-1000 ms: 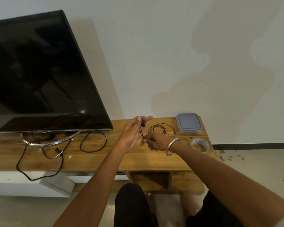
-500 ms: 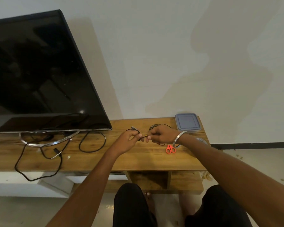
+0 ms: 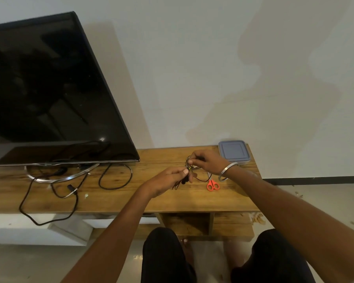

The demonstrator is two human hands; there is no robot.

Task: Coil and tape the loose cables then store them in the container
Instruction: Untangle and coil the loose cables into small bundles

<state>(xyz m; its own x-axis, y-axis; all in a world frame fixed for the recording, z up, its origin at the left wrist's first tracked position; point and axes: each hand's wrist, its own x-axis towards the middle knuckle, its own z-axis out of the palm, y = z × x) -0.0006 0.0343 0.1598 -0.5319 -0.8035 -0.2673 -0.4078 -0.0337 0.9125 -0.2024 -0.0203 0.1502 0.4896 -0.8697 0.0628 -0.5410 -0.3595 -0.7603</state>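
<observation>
Winding the thin black cable (image 3: 192,170)

The left hand (image 3: 168,181) pinched the loops so they stayed together, while the right hand (image 3: 207,162) pinched the loose end to wind it.

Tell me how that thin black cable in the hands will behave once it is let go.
Likely floppy: the thin black cable sags in loose loops between the left hand and the right hand. Probably very light, since fingertip pinches alone hold it. Untaped, the coil may spring open on the wooden stand.
</observation>
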